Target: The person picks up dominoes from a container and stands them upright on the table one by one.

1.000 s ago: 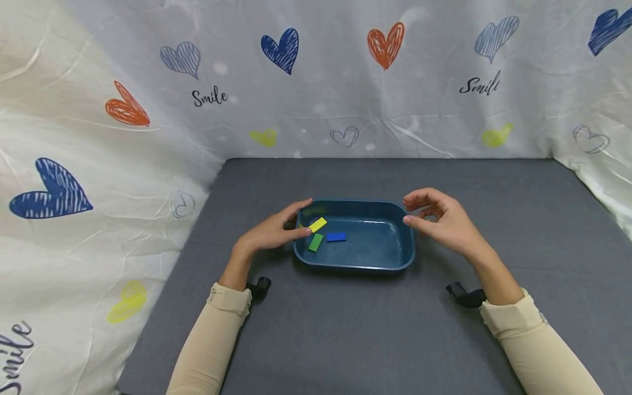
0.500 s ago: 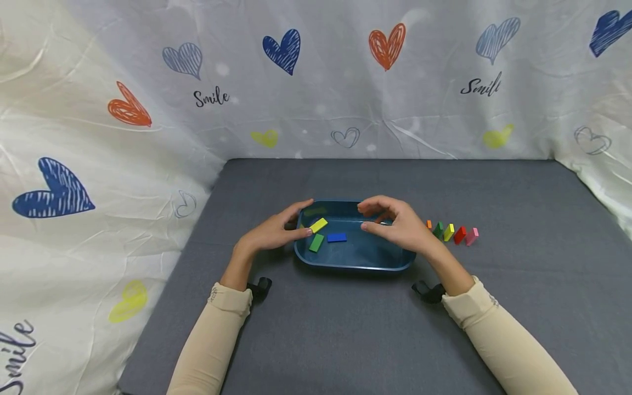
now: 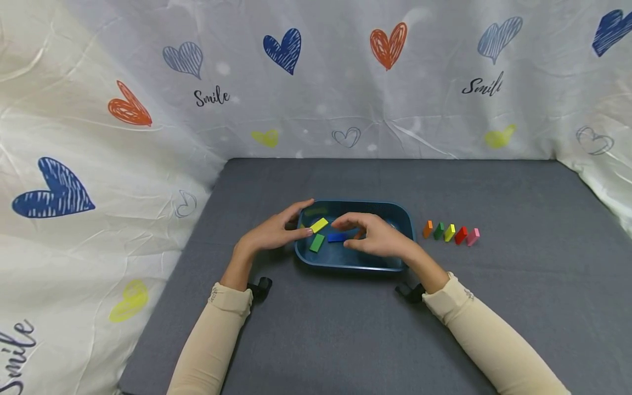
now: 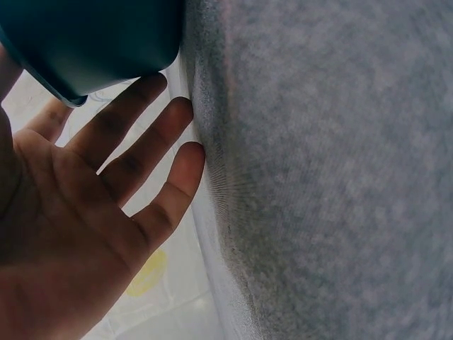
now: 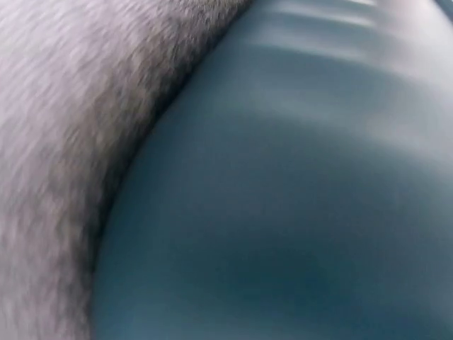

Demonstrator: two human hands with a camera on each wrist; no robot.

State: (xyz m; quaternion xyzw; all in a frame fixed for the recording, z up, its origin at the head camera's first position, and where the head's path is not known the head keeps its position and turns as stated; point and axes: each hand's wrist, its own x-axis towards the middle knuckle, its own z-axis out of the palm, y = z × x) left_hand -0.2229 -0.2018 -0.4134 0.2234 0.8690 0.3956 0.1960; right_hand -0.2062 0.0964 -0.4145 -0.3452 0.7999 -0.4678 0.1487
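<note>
left hand point(image 3: 272, 231) touching tray point(image 3: 365, 206), right hand point(image 3: 377, 236) near blue block point(image 3: 336, 237)

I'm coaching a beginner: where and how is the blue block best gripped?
Probably pinch the blue block mid-length, across its long edges, coming from above and the right. It lies flat in the tray, long side running left to right, and the right hand hangs at its right end.
</note>
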